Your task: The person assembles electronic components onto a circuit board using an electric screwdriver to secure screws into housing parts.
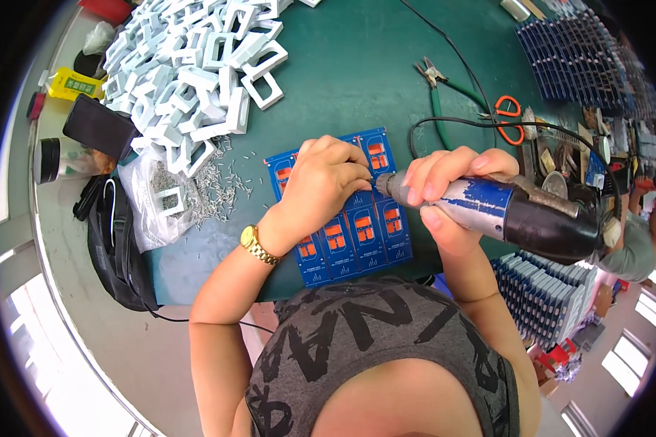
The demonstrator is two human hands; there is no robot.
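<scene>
Plainly, my right hand (444,191) gripped the electric screwdriver (517,211), fingers wrapped around it; its tip met the blue circuit panel (357,233). My left hand (321,186) pressed curled fingers on that panel near the desk's (357,65) front edge.

Tool tip (377,182) and upper blue board (357,218) beneath left hand (321,186) fingers.

Right hand (444,186) presses electric screwdriver (517,211) onto blue panel (357,233).
</scene>
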